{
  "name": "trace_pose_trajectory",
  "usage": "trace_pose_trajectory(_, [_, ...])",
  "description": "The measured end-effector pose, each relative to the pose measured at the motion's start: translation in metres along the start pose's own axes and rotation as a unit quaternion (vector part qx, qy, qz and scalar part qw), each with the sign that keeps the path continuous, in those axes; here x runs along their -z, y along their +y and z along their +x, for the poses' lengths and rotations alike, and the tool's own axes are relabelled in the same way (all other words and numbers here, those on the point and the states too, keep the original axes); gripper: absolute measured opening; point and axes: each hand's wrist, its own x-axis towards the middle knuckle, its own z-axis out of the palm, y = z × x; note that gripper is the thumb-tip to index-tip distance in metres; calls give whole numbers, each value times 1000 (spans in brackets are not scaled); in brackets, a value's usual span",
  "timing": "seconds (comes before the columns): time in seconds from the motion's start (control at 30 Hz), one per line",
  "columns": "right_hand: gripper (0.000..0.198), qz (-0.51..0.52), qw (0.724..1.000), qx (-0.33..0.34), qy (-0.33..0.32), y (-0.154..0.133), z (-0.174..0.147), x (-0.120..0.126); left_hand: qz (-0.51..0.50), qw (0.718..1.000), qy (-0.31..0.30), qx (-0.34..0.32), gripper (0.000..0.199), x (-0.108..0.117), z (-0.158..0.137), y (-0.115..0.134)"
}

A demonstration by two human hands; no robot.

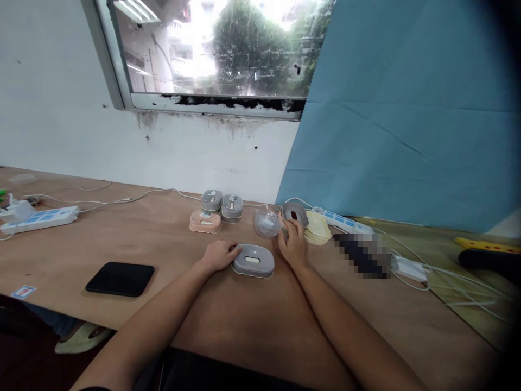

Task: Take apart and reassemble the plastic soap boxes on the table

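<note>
A grey oval plastic case (253,259) with a pale slot-shaped mark on top lies in front of me. My left hand (221,255) has its fingers and thumb closed around the case's left end. My right hand (293,244) reaches forward with fingers apart, between a stack of clear plastic covers (266,222) and a grey oval piece with a dark opening (295,213). Its fingertips are at the edges of these pieces; whether they grip one is hard to see. Pale yellow flat pieces (317,228) are stacked just right of that hand.
Two grey cases (232,209) and a pink case (205,221) stand near the wall. A black phone (120,278) lies at left. Power strips (44,218) and white cables are on both sides. A white adapter (409,268) sits at right beside a blurred dark patch.
</note>
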Motion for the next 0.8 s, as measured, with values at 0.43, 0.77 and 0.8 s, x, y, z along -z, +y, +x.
trace_pose_trajectory(0.43, [26,42,990,100,-88,13,2,-17,-25,999,-20,-20,55,5,-3,1])
trace_pose_trajectory(0.77, [23,139,974,179,-4,-22,-20,23,-126,985,108,-54,57,1,-3,-8])
trace_pose_trajectory(0.8, [25,150,970,191,-9,-27,-23,27,-136,979,135,-65,61,3,-3,-7])
